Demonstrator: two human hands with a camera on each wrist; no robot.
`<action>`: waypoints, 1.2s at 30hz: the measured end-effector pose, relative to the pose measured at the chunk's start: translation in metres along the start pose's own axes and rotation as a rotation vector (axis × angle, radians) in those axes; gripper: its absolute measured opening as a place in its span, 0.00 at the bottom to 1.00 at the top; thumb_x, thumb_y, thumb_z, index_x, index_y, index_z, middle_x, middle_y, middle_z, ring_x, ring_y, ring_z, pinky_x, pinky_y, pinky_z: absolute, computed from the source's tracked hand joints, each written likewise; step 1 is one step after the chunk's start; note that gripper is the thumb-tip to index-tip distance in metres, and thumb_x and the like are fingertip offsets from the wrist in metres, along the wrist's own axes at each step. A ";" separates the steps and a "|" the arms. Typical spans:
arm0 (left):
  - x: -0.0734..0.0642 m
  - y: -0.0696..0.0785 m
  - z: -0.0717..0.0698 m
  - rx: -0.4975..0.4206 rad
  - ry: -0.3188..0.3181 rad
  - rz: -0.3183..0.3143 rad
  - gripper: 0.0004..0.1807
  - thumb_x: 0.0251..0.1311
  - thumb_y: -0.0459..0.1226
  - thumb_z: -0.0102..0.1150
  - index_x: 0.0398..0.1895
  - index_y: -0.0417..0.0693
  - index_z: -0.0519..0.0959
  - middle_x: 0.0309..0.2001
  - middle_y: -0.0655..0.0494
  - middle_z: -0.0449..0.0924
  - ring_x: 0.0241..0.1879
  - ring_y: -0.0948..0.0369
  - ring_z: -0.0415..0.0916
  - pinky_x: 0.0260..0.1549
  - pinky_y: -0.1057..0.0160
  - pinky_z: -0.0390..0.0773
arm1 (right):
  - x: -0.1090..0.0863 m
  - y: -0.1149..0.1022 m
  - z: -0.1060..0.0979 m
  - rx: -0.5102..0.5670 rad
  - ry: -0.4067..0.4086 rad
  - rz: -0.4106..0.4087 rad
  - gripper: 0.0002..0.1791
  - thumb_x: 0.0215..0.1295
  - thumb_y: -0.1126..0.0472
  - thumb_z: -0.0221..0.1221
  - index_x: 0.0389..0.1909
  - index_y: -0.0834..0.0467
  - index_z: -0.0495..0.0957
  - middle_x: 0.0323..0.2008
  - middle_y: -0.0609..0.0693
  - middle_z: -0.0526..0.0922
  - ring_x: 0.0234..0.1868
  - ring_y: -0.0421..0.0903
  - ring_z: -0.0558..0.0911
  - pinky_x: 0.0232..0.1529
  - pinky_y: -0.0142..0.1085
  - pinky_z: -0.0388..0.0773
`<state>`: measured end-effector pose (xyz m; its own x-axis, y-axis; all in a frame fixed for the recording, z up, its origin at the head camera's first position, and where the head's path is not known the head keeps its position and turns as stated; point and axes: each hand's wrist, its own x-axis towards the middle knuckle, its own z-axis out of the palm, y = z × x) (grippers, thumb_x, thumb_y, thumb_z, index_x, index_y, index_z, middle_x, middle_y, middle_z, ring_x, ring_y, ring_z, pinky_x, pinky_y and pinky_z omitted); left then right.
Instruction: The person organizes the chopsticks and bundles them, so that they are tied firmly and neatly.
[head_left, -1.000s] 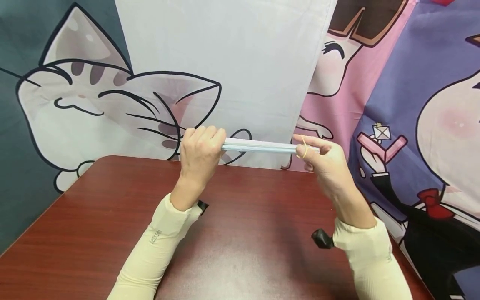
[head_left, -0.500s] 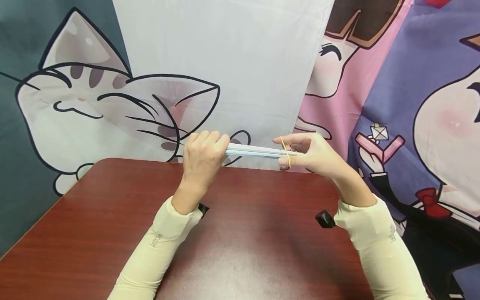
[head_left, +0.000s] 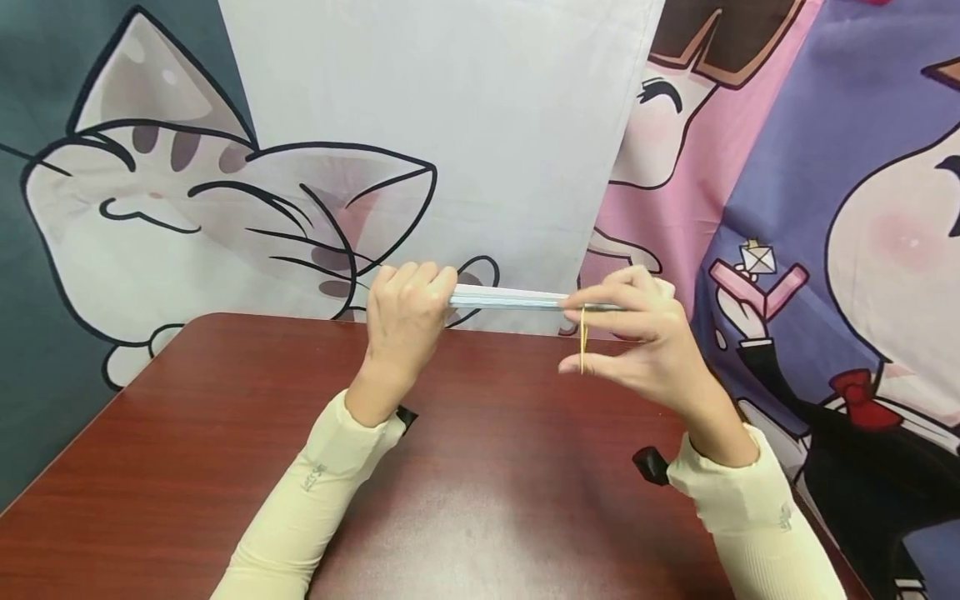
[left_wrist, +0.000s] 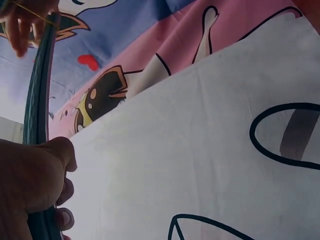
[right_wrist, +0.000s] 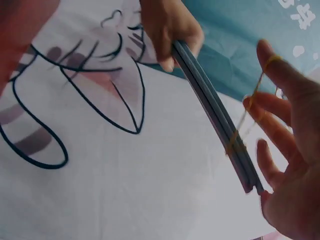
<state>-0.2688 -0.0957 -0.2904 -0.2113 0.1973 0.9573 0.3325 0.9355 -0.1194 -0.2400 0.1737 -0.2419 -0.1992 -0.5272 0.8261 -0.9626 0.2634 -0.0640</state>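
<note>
My left hand [head_left: 405, 312] grips one end of a slim, light-blue and white bundle [head_left: 510, 297], holding it level above the table. It looks like folded or rolled layers; what it is made of is unclear. At the bundle's free end, my right hand [head_left: 648, 329] has its fingers and thumb spread apart, with a thin yellow rubber band [head_left: 582, 342] stretched over them. In the right wrist view the rubber band [right_wrist: 235, 140] loops around the bundle [right_wrist: 215, 107] near that end and runs up to a fingertip. The left wrist view shows the left fingers wrapped round the bundle [left_wrist: 40, 90].
A reddish-brown wooden table [head_left: 480, 467] lies below both hands. Behind it hangs a printed cloth backdrop [head_left: 450, 83] with cartoon cat and figure drawings. Small black devices [head_left: 651, 465] sit at the cuffs of the cream sleeves [head_left: 750, 500].
My right hand first moved left along the bundle with the band, then spread its thumb downward, stretching the band below the bundle. My left hand keeps its grip nearly in place.
</note>
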 end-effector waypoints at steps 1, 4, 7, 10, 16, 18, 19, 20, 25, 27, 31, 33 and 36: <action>-0.001 0.000 -0.001 -0.001 0.001 -0.007 0.21 0.65 0.40 0.58 0.15 0.46 0.65 0.14 0.54 0.62 0.16 0.53 0.61 0.19 0.57 0.60 | -0.003 -0.004 0.003 -0.005 0.027 -0.016 0.23 0.49 0.39 0.72 0.35 0.56 0.89 0.37 0.50 0.87 0.39 0.47 0.73 0.41 0.38 0.56; -0.004 0.000 -0.004 0.003 0.001 -0.044 0.21 0.63 0.39 0.59 0.14 0.46 0.64 0.14 0.53 0.61 0.16 0.52 0.62 0.19 0.56 0.60 | -0.013 -0.011 0.013 0.092 0.124 -0.012 0.21 0.49 0.44 0.74 0.32 0.59 0.89 0.32 0.53 0.84 0.35 0.46 0.73 0.41 0.35 0.61; -0.004 -0.002 -0.007 0.001 0.008 -0.080 0.22 0.63 0.38 0.60 0.14 0.46 0.63 0.14 0.52 0.61 0.16 0.52 0.62 0.20 0.55 0.61 | -0.025 -0.015 0.019 0.251 0.203 0.117 0.19 0.44 0.55 0.78 0.34 0.63 0.88 0.30 0.52 0.80 0.33 0.43 0.73 0.36 0.29 0.65; -0.001 -0.001 -0.007 0.009 0.007 -0.078 0.23 0.65 0.40 0.58 0.14 0.46 0.63 0.14 0.52 0.61 0.16 0.52 0.62 0.20 0.55 0.61 | -0.034 -0.018 0.022 0.440 0.289 0.288 0.17 0.41 0.69 0.78 0.35 0.69 0.86 0.30 0.53 0.80 0.30 0.43 0.72 0.29 0.27 0.67; 0.000 0.002 -0.007 0.029 0.017 -0.056 0.23 0.68 0.41 0.55 0.14 0.46 0.64 0.14 0.53 0.62 0.17 0.52 0.62 0.20 0.56 0.61 | -0.041 -0.024 0.025 0.686 0.436 0.547 0.10 0.51 0.71 0.72 0.36 0.67 0.86 0.27 0.51 0.81 0.27 0.42 0.75 0.25 0.29 0.70; 0.000 0.003 -0.006 0.034 0.022 -0.056 0.23 0.68 0.40 0.55 0.14 0.46 0.64 0.14 0.53 0.61 0.17 0.53 0.62 0.20 0.57 0.61 | -0.041 -0.025 0.026 0.808 0.457 0.607 0.07 0.57 0.67 0.70 0.37 0.64 0.87 0.25 0.49 0.81 0.22 0.42 0.71 0.21 0.31 0.64; 0.000 0.003 -0.006 0.036 0.025 -0.056 0.23 0.68 0.40 0.55 0.14 0.46 0.64 0.14 0.53 0.62 0.17 0.53 0.62 0.20 0.57 0.61 | -0.040 -0.026 0.026 0.887 0.465 0.625 0.06 0.59 0.67 0.68 0.37 0.63 0.87 0.25 0.49 0.80 0.20 0.42 0.66 0.20 0.32 0.59; 0.000 0.003 -0.006 0.037 0.026 -0.056 0.23 0.68 0.41 0.55 0.14 0.46 0.64 0.14 0.53 0.62 0.17 0.53 0.62 0.20 0.56 0.61 | -0.040 -0.026 0.026 0.973 0.474 0.642 0.05 0.62 0.67 0.65 0.38 0.64 0.86 0.25 0.49 0.79 0.19 0.42 0.62 0.20 0.33 0.54; 0.000 0.003 -0.007 0.038 0.041 -0.059 0.25 0.69 0.45 0.54 0.14 0.46 0.64 0.14 0.53 0.62 0.17 0.53 0.63 0.20 0.56 0.62 | -0.036 -0.028 0.023 1.198 0.517 0.730 0.08 0.70 0.65 0.58 0.41 0.63 0.85 0.26 0.47 0.74 0.22 0.42 0.51 0.22 0.33 0.44; 0.001 0.003 -0.007 0.039 0.047 -0.061 0.25 0.69 0.46 0.53 0.14 0.46 0.63 0.14 0.53 0.61 0.17 0.53 0.62 0.21 0.56 0.62 | -0.035 -0.029 0.022 1.212 0.550 0.776 0.10 0.70 0.62 0.59 0.42 0.63 0.85 0.27 0.47 0.74 0.22 0.41 0.50 0.21 0.31 0.44; 0.003 0.004 -0.007 0.030 0.050 -0.068 0.24 0.68 0.45 0.55 0.14 0.46 0.64 0.15 0.53 0.62 0.17 0.53 0.63 0.22 0.56 0.63 | -0.034 -0.031 0.020 1.226 0.596 0.845 0.15 0.67 0.55 0.63 0.45 0.63 0.83 0.30 0.47 0.79 0.22 0.40 0.49 0.20 0.28 0.45; 0.004 0.004 -0.007 0.025 0.052 -0.065 0.23 0.68 0.42 0.55 0.14 0.46 0.64 0.15 0.53 0.62 0.17 0.53 0.63 0.22 0.56 0.63 | -0.035 -0.031 0.019 1.229 0.589 0.870 0.18 0.66 0.52 0.63 0.46 0.63 0.81 0.34 0.48 0.81 0.23 0.39 0.49 0.20 0.27 0.45; 0.005 0.005 -0.006 0.026 0.057 -0.051 0.22 0.68 0.39 0.55 0.15 0.46 0.64 0.15 0.53 0.63 0.17 0.53 0.63 0.22 0.56 0.62 | -0.035 -0.029 0.019 1.229 0.581 0.899 0.15 0.67 0.50 0.63 0.40 0.59 0.79 0.38 0.49 0.81 0.23 0.39 0.49 0.21 0.26 0.46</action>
<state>-0.2624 -0.0916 -0.2844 -0.1745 0.1325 0.9757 0.2981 0.9515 -0.0759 -0.2085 0.1693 -0.2789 -0.9278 -0.1349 0.3479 -0.1963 -0.6163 -0.7626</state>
